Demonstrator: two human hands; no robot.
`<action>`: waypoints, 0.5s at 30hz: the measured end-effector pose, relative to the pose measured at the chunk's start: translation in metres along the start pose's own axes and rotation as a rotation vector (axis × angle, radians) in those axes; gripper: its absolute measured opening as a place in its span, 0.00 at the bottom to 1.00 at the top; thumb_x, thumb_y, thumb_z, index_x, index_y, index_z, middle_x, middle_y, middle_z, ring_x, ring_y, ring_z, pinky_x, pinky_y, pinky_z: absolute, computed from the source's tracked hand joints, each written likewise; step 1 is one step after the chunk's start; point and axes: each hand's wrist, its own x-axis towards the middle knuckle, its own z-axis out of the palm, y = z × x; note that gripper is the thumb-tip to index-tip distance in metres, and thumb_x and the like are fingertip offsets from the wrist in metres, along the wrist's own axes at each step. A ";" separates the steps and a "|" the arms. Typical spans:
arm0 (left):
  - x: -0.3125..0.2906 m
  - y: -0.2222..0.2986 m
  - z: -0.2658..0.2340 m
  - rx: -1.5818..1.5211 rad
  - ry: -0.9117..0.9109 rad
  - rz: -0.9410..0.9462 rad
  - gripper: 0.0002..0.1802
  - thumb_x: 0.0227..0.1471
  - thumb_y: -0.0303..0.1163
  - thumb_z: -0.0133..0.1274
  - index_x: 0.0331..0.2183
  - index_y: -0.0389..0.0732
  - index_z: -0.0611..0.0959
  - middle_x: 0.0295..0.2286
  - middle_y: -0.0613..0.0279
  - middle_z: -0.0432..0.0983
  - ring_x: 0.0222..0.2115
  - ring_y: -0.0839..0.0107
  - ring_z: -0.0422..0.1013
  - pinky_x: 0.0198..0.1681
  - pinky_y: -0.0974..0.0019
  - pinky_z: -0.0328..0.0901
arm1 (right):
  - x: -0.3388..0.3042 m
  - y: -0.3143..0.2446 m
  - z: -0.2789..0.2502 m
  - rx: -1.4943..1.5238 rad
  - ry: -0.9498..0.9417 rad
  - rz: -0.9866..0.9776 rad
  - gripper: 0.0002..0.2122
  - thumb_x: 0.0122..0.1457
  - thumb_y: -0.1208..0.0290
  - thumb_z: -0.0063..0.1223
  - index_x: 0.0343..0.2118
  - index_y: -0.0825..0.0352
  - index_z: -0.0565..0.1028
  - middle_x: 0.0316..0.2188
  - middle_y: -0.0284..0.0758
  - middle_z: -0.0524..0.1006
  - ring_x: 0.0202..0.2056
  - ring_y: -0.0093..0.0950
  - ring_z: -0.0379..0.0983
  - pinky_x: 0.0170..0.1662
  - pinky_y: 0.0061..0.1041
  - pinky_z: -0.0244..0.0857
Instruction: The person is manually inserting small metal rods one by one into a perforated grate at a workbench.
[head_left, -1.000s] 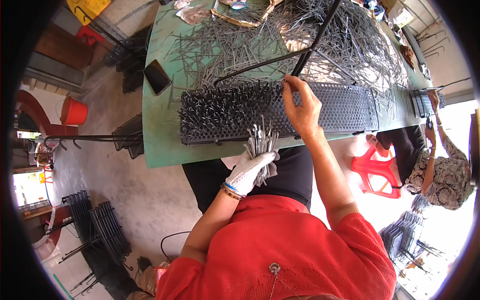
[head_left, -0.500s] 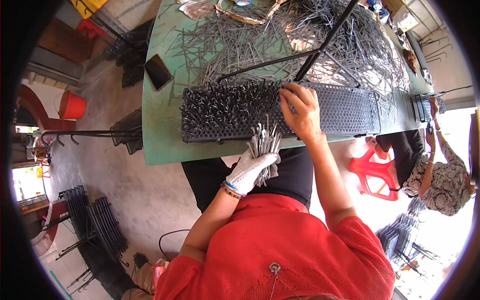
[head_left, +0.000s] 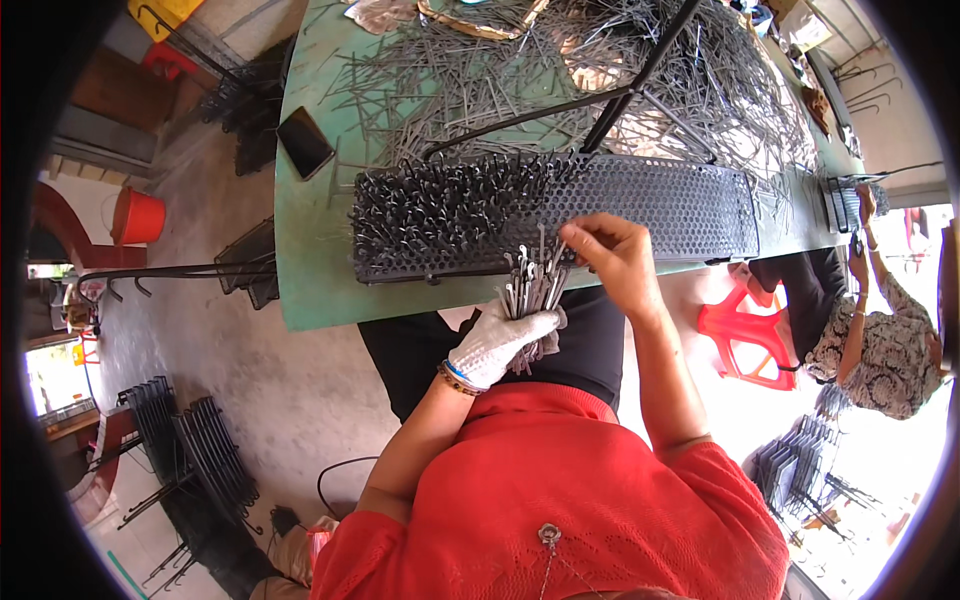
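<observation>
My left hand (head_left: pixel 495 347), in a white knit glove, is closed around a bundle of thin grey metal hooks (head_left: pixel 530 288) standing roughly upright. At the top of that bundle my bare right hand (head_left: pixel 625 265) pinches one slim hook between thumb and forefinger. Just beyond both hands lies a long black perforated metal panel (head_left: pixel 680 205) at the table's near edge. Its left half bristles with many inserted dark hooks (head_left: pixel 435 210); bare holes show on the right half. A black rod frame (head_left: pixel 610 115) rises from behind the panel.
Loose metal hooks (head_left: pixel 470 95) are heaped across the green table (head_left: pixel 310 240), where a dark phone-like slab (head_left: pixel 304 143) lies on the left. At right, another person (head_left: pixel 870 350) works beside a red plastic stool (head_left: pixel 745 330). Black racks (head_left: pixel 190 450) stand lower left; a red bucket (head_left: pixel 138 217) sits farther left.
My right hand has come back from the panel's middle toward me, down to the top of the bundle. The left hand has stayed nearly in place, still gripping its hooks.
</observation>
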 end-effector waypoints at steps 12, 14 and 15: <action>0.002 -0.002 0.010 -0.149 0.074 -0.071 0.10 0.51 0.26 0.54 0.38 0.36 0.77 0.26 0.61 0.76 0.24 0.71 0.75 0.30 0.68 0.73 | 0.049 0.001 -0.008 -0.140 0.382 -0.542 0.07 0.59 0.78 0.55 0.39 0.72 0.76 0.29 0.32 0.79 0.31 0.18 0.75 0.36 0.17 0.69; 0.002 -0.002 0.009 -0.146 0.076 -0.082 0.09 0.51 0.26 0.54 0.37 0.36 0.77 0.27 0.60 0.76 0.24 0.71 0.75 0.30 0.68 0.73 | 0.051 0.003 -0.007 -0.189 0.380 -0.561 0.07 0.58 0.78 0.55 0.39 0.72 0.76 0.29 0.32 0.79 0.31 0.18 0.75 0.36 0.16 0.69; 0.002 0.000 0.010 -0.148 0.088 -0.082 0.08 0.51 0.26 0.54 0.36 0.36 0.77 0.26 0.60 0.76 0.24 0.70 0.75 0.29 0.67 0.74 | 0.052 0.005 -0.006 -0.238 0.380 -0.579 0.07 0.58 0.78 0.55 0.39 0.71 0.76 0.29 0.32 0.79 0.30 0.17 0.75 0.35 0.16 0.69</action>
